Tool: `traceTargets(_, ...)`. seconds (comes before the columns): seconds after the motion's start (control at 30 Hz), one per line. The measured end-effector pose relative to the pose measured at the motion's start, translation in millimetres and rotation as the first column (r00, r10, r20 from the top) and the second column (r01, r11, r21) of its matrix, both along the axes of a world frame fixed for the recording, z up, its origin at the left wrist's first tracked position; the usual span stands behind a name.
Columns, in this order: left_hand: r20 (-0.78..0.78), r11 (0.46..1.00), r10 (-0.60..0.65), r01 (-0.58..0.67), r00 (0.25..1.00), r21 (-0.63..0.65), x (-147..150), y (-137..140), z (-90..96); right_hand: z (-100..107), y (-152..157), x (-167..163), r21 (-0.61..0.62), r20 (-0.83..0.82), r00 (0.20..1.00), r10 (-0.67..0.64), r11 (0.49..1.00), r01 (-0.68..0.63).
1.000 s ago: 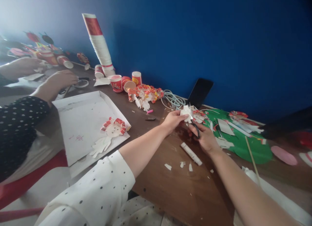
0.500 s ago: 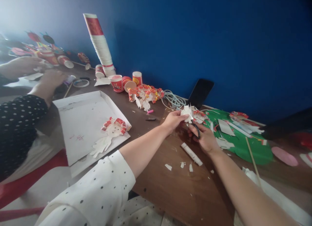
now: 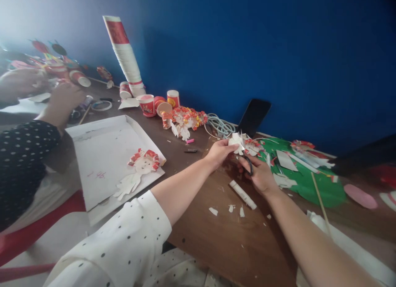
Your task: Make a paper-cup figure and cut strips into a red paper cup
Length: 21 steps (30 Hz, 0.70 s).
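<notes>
Left hand point(image 3: 219, 152), just right of frame centre: thumb and fingers pinched on a small white paper cutout with jagged edges point(image 3: 234, 144). Right hand point(image 3: 261, 175), a little lower and further right: fingers curled around black-handled metal scissors point(image 3: 250, 168), blades up against the cutout; gap between blades too small to make out. Cutout held over the brown wooden table point(image 3: 213, 233). Below the hands, a white cylindrical tube point(image 3: 243, 195) lies near white paper scraps point(image 3: 213, 211). Above them, a black rectangular slab point(image 3: 254, 113) leans on the blue wall point(image 3: 247, 43). Right of frame: green sheet point(image 3: 324, 192) under paper pieces. Left of centre: shallow white cardboard tray point(image 3: 99, 155) with 1 paper doll, red-and-white curled hair point(image 3: 144, 165). Far left: another person's 2 hands point(image 3: 66, 98), blurred.
</notes>
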<state>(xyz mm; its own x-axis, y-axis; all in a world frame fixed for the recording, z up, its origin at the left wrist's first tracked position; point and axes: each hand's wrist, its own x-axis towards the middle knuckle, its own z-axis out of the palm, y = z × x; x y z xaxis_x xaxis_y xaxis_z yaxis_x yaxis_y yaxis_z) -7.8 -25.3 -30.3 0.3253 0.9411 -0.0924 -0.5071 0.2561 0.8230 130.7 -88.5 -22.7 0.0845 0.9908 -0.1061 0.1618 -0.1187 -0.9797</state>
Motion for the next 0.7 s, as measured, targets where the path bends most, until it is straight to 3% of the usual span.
traceTargets(0.7, 0.011, 0.999, 0.005, -0.005, 1.000, -0.045, 0.1, -0.2, 3.0, -1.6, -1.0, 1.0, 0.057, 0.001, 0.999, 0.054, 0.997, -0.054)
